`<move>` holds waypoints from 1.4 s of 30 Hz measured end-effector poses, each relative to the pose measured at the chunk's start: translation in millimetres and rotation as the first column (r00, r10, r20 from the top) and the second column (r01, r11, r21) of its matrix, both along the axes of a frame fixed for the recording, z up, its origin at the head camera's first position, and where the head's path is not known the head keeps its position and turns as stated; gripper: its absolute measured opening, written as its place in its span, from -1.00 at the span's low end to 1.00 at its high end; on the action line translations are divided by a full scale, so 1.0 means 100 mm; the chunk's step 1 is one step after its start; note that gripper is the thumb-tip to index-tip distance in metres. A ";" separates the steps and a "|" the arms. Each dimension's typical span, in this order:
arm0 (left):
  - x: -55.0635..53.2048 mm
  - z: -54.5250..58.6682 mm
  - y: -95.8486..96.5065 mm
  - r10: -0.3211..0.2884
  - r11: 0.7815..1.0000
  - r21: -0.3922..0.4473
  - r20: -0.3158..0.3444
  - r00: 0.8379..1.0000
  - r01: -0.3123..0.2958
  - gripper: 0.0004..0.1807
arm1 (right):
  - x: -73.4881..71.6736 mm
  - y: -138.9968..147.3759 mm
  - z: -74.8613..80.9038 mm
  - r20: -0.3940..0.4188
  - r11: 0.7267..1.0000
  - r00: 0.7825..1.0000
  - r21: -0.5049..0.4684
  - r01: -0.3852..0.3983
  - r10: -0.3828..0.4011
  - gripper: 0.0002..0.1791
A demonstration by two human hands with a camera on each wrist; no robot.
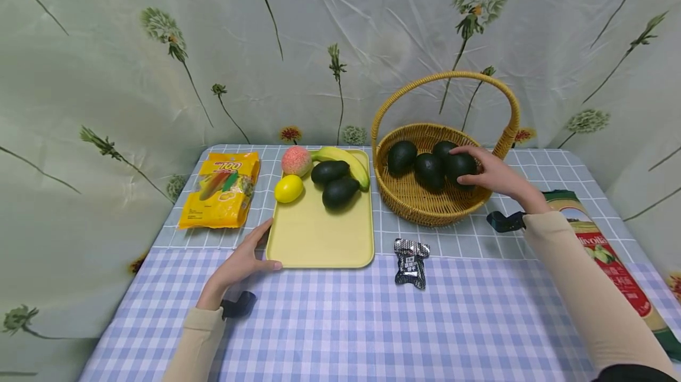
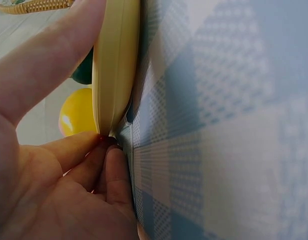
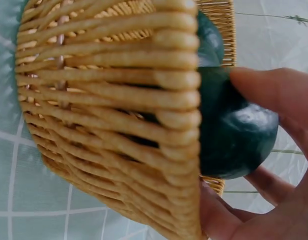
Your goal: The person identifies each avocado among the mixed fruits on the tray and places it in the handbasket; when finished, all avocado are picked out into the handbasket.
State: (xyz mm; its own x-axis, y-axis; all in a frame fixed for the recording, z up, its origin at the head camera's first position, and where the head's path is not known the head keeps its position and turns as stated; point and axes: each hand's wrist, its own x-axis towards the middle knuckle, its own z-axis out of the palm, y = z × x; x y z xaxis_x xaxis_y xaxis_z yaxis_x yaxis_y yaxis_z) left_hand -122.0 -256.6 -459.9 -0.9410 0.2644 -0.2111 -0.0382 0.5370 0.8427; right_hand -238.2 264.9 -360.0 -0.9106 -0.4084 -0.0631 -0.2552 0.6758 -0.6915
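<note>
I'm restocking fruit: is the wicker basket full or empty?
Partly filled: the basket holds dark avocados, one gripped by the right hand; bare wicker shows.

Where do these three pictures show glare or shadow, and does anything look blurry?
Head view: soft sheen on the creased curtain, and a shadow beside the right sleeve; left wrist view: a bright highlight on the lemon, with the tablecloth looming large and soft towards the right edge; right wrist view: whitish glare on the dark avocado.
</note>
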 end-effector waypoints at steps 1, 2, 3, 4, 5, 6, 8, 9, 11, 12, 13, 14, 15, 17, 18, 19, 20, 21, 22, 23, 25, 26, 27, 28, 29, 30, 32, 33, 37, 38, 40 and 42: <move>0.00 0.00 0.00 -0.001 1.000 0.001 -0.001 1.000 0.001 0.21 | -0.01 -0.01 -0.01 -0.011 1.000 1.000 0.024 -0.005 0.005 -0.37; 0.00 0.00 0.00 -0.001 1.000 0.004 -0.003 1.000 0.001 0.21 | -0.02 -0.01 -0.02 -0.018 0.999 1.000 0.047 -0.008 0.009 -0.38; 0.00 0.00 0.01 -0.002 1.000 0.004 -0.004 1.000 0.002 0.21 | -0.03 -0.02 -0.02 -0.025 0.997 1.000 0.075 -0.006 0.008 -0.38; 0.00 0.01 0.01 -0.002 1.000 0.004 -0.005 1.000 0.002 0.20 | -0.04 -0.02 -0.02 -0.025 0.995 1.000 0.101 -0.004 0.007 -0.38; 0.00 0.01 0.01 -0.002 1.000 0.005 -0.006 1.000 0.002 0.20 | -0.04 -0.03 -0.03 -0.018 0.992 1.000 0.125 -0.001 0.003 -0.38; 0.00 0.01 0.01 -0.001 1.000 0.005 -0.006 1.000 0.001 0.20 | -0.05 -0.04 -0.03 -0.013 0.989 1.000 0.149 0.003 -0.001 -0.38; -0.01 0.02 0.02 0.001 1.000 0.004 -0.007 1.000 -0.001 0.20 | -0.06 -0.05 -0.03 -0.010 0.983 1.000 0.185 0.010 -0.008 -0.39; 0.00 0.02 0.02 0.001 1.000 0.003 -0.006 1.000 -0.001 0.21 | -0.06 -0.06 -0.03 -0.011 0.980 1.000 0.200 0.013 -0.011 -0.40; -0.01 0.02 0.02 0.000 1.000 0.004 -0.007 1.000 0.000 0.20 | -0.06 -0.07 -0.04 -0.016 0.975 1.000 0.223 0.017 -0.014 -0.43; -0.01 0.02 0.02 0.000 1.000 0.005 -0.007 1.000 0.000 0.20 | -0.06 -0.08 -0.04 -0.023 0.973 1.000 0.228 0.017 -0.012 -0.44; 0.00 0.02 0.02 -0.001 1.000 0.005 -0.006 1.000 0.001 0.20 | -0.06 -0.08 -0.04 -0.029 0.974 1.000 0.227 0.017 -0.011 -0.45; 0.00 0.02 0.02 -0.001 1.000 0.004 -0.006 1.000 0.001 0.20 | -0.05 -0.07 -0.05 -0.033 0.975 0.999 0.222 0.018 -0.011 -0.46; -0.01 0.02 0.02 -0.001 1.000 0.003 -0.005 1.000 0.001 0.20 | -0.05 -0.07 -0.05 -0.038 0.977 0.999 0.212 0.019 -0.012 -0.47; -0.01 0.02 0.02 0.002 1.000 0.000 -0.004 1.000 -0.002 0.21 | -0.03 -0.06 -0.04 -0.046 0.985 0.999 0.174 0.024 -0.016 -0.47; -0.01 0.02 0.02 0.004 1.000 -0.002 -0.001 1.000 -0.004 0.21 | -0.02 -0.06 -0.04 -0.052 0.988 0.998 0.150 0.028 -0.020 -0.47; -0.01 0.02 0.02 0.005 1.000 -0.004 0.000 1.000 -0.005 0.21 | -0.01 -0.06 -0.04 -0.058 0.992 0.998 0.123 0.035 -0.028 -0.48; -0.01 0.02 0.02 0.007 1.000 -0.005 0.001 1.000 -0.007 0.21 | 0.01 -0.06 -0.03 -0.062 0.994 0.997 0.096 0.044 -0.038 -0.48; -0.01 0.02 0.02 0.007 1.000 -0.006 0.003 1.000 -0.007 0.22 | 0.03 -0.06 -0.03 -0.068 0.996 0.997 0.068 0.052 -0.047 -0.49; -0.01 0.01 0.02 0.006 1.000 -0.007 0.003 1.000 -0.006 0.22 | 0.05 -0.07 -0.02 -0.072 0.997 0.996 0.043 0.061 -0.058 -0.49; -0.01 0.01 0.01 0.006 1.000 -0.008 0.002 1.000 -0.006 0.22 | 0.07 -0.08 0.00 -0.074 0.997 0.995 0.016 0.069 -0.068 -0.50; -0.01 0.01 0.01 0.004 1.000 -0.007 -0.001 1.000 -0.004 0.22 | 0.12 -0.11 0.02 -0.083 0.996 0.993 -0.031 0.080 -0.082 -0.51; -0.01 0.01 0.01 0.003 1.000 -0.004 -0.003 1.000 -0.003 0.22 | 0.14 -0.14 0.04 -0.086 0.996 0.993 -0.056 0.075 -0.080 -0.51; -0.01 0.01 0.01 0.002 1.000 -0.001 -0.005 1.000 -0.002 0.22 | 0.16 -0.17 0.05 -0.088 0.994 0.993 -0.083 0.067 -0.074 -0.51; -0.01 0.01 0.01 0.000 1.000 0.001 -0.008 1.000 0.000 0.22 | 0.18 -0.20 0.06 -0.088 0.993 0.994 -0.107 0.054 -0.064 -0.51; -0.01 0.01 0.01 0.000 1.000 0.003 -0.011 1.000 0.001 0.22 | 0.19 -0.25 0.06 -0.088 0.990 0.995 -0.134 0.039 -0.051 -0.51; -0.01 0.01 0.01 -0.001 1.000 0.005 -0.012 1.000 0.001 0.22 | 0.21 -0.29 0.07 -0.086 0.988 0.996 -0.155 0.022 -0.035 -0.51; 0.00 0.01 0.01 -0.002 1.000 0.004 -0.014 1.000 0.002 0.22 | 0.24 -0.40 0.07 -0.076 0.980 0.997 -0.200 -0.019 0.004 -0.51; 0.00 0.01 0.01 -0.003 1.000 0.002 -0.015 1.000 0.003 0.22 | 0.26 -0.46 0.08 -0.069 0.975 0.997 -0.218 -0.035 0.020 -0.51; -0.01 0.01 0.01 -0.003 1.000 -0.003 -0.019 1.000 0.003 0.22 | 0.31 -0.72 0.07 -0.070 0.957 0.992 -0.267 -0.117 0.102 -0.51; 0.00 0.01 0.01 -0.003 1.000 -0.003 -0.019 1.000 0.003 0.22 | 0.32 -0.78 0.05 -0.071 0.950 0.989 -0.279 -0.142 0.127 -0.51; 0.00 0.01 0.01 -0.002 1.000 -0.005 -0.017 1.000 0.002 0.22 | 0.34 -0.93 0.02 -0.070 0.937 0.983 -0.296 -0.182 0.169 -0.50; 0.00 0.01 0.01 0.000 1.000 -0.005 -0.015 1.000 0.000 0.22 | 0.36 -1.08 -0.01 -0.059 0.921 0.975 -0.319 -0.222 0.214 -0.48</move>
State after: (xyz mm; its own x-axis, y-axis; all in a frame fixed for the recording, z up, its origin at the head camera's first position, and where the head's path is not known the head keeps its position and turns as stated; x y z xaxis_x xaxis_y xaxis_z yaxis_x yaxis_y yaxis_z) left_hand -122.4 -255.5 -458.7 -0.9442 0.2631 -0.1984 -0.0257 0.5415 0.8403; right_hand -201.9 157.1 -361.5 -0.7965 -0.5917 0.1249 -0.3893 0.3435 -0.8547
